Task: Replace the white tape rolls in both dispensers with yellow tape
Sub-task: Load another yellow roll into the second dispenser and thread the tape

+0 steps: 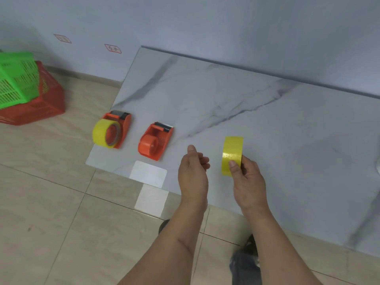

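The right hand (245, 177) gripped a loose yellow tape roll (232, 158) — thumb pressed on the outer band, fingers wrapped behind it — and held the roll on edge above the marble-patterned board (267, 124). The left hand (192, 171) was beside it, apart from the roll, fingers loosely curled with the thumb raised, holding nothing. To the left of the hands, the nearer orange dispenser (155, 141) stood on the board with its hub bare. Further left, at the board's edge, the second orange dispenser (120, 128) carried a mounted yellow roll (102, 133). Two white rectangular patches (149, 173) lay near the board's front edge — one on the board, one on the tiled floor (51, 202) just below it. Well apart at far left, a green basket (16, 79) rested in a red basket (41, 105) against the wall (205, 23).
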